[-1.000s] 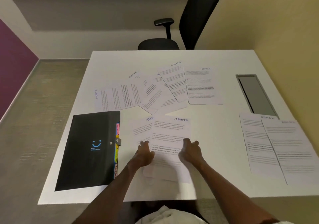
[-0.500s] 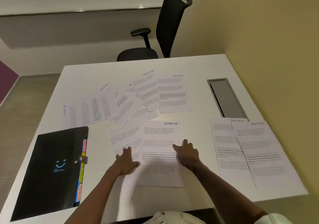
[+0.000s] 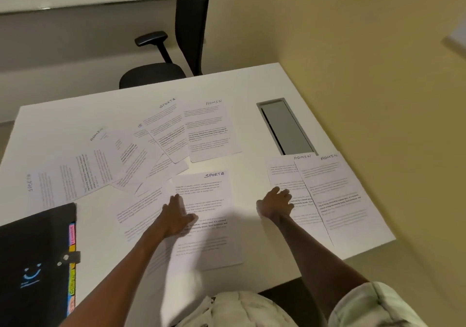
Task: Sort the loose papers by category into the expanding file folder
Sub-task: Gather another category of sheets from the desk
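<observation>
Head view, sorting under way. Since half a second ago: right hand (image 3: pixel 274 204) off the SPORTS sheet (image 3: pixel 204 215) and across to the left edge of the ADMIN pile (image 3: pixel 325 193) at the right of the table (image 3: pixel 239 84); left hand (image 3: pixel 176 215) kept on the SPORTS sheet near its left margin; camera swung rightward, so the folder (image 3: pixel 35 261) now at the lower left corner. Likely meaning: SPORTS sheets gathered near the front edge, attention turning to the ADMIN pile; nothing yet filed. Grip, left: fingers nearly straight, thumb spread, palm pressing flat on the sheet, nothing pinched. Grip, right: fingers loosely bent, tips touching the ADMIN pile's nearer sheet, nothing visibly lifted; pinch or plain touch not resolvable through motion blur. Folder: black, closed, flat on the table, coloured tabs along its right edge, well apart from both hands. Unsorted papers (image 3: pixel 151 145): fanned and overlapping across the table's middle, SPORTS and ADMIN headings mixed. Beyond the table: chair (image 3: pixel 176 49); beside the ADMIN pile: cable hatch (image 3: pixel 285 125).
</observation>
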